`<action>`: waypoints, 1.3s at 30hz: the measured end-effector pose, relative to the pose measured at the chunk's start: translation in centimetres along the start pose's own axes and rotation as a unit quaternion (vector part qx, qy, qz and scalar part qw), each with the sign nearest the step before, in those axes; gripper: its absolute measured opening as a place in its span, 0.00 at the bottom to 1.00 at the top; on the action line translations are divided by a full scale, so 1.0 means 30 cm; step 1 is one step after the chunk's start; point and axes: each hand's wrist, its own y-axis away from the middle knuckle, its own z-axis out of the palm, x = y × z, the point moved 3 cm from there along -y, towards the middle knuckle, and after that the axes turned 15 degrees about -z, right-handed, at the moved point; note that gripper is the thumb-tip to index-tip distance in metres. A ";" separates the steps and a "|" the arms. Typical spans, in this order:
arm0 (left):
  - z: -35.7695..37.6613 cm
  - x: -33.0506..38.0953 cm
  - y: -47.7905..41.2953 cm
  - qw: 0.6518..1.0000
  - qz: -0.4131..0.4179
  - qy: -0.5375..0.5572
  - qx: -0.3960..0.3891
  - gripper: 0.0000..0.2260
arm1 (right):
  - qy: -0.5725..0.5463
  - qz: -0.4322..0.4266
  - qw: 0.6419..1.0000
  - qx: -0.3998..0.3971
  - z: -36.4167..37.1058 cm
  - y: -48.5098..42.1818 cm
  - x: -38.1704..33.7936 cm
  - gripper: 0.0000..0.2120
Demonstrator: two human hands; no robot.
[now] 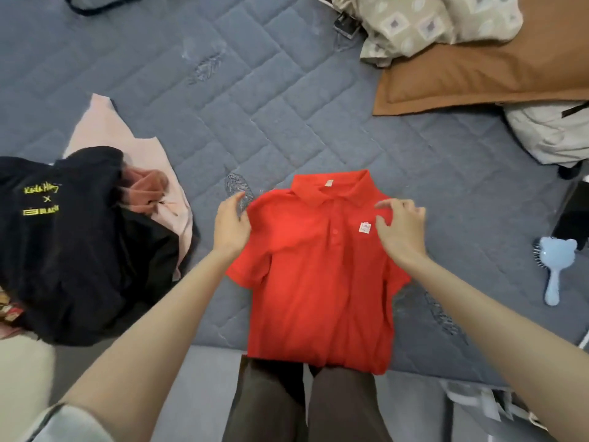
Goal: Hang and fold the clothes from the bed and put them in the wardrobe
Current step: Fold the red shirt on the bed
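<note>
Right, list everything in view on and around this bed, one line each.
red polo shirt: one, red, flat at the bed's near edge
black garment: one, black with yellow print, left
pink garment: one, pale pink, under the black garment
pillow: one, brown, upper right
patterned cloth: one, beige, over the pillow's top
pale garment: one, off-white, right edge
hairbrush: one, light blue, right
mattress: one, grey quilted, beneath the clothes
trousers: one pair, dark, bottom centre
left hand: one, at the shirt's shoulder, hold unclear
right hand: one, on the other shoulder, hold unclear
</note>
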 end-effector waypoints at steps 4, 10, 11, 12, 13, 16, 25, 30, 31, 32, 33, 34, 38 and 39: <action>0.062 -0.208 -0.047 0.993 -0.112 0.005 -0.025 0.23 | -0.043 -0.017 0.997 -0.067 0.158 0.017 -0.037 0.11; 0.168 -0.450 -0.089 0.935 -0.341 0.069 -0.072 0.41 | -0.096 -0.045 0.987 -0.122 0.369 -0.062 -0.184 0.13; 0.186 -0.481 -0.095 0.919 -0.378 0.085 -0.081 0.44 | -0.100 -0.060 0.986 -0.120 0.401 -0.085 -0.215 0.14; 0.202 -0.510 -0.099 0.905 -0.407 0.094 -0.084 0.45 | -0.102 -0.078 0.985 -0.117 0.430 -0.111 -0.249 0.14; 0.216 -0.536 -0.100 0.896 -0.427 0.099 -0.078 0.45 | -0.103 -0.096 0.983 -0.115 0.458 -0.137 -0.280 0.15; 0.251 -0.600 -0.113 0.887 -0.434 0.150 -0.054 0.35 | -0.105 -0.147 0.974 -0.140 0.551 -0.207 -0.373 0.18; 0.096 -0.493 -0.185 0.925 -0.208 0.318 -0.012 0.07 | 0.014 -0.255 0.922 -0.291 0.808 -0.324 -0.545 0.25; -0.029 -0.408 -0.267 0.962 -0.071 0.250 0.087 0.05 | -0.064 -0.214 0.961 -0.164 0.809 -0.410 -0.603 0.06; -0.032 -0.410 -0.279 0.962 -0.079 0.239 0.101 0.06 | -0.095 -0.196 0.969 -0.118 0.797 -0.413 -0.605 0.05; -0.028 -0.415 -0.287 0.966 -0.096 0.218 0.104 0.10 | -0.119 -0.188 0.970 -0.097 0.788 -0.410 -0.604 0.05; -0.018 -0.424 -0.292 0.970 -0.112 0.194 0.096 0.13 | -0.133 -0.187 0.968 -0.101 0.786 -0.402 -0.600 0.05; -0.005 -0.433 -0.290 0.974 -0.117 0.174 0.081 0.16 | -0.142 -0.189 0.965 -0.117 0.786 -0.391 -0.591 0.06; 0.022 -0.439 -0.248 0.988 -0.074 0.122 0.051 0.20 | -0.185 -0.179 0.957 -0.134 0.753 -0.359 -0.543 0.15; 0.023 -0.434 -0.234 0.990 -0.067 0.112 0.057 0.21 | -0.191 -0.169 0.959 -0.119 0.734 -0.350 -0.526 0.17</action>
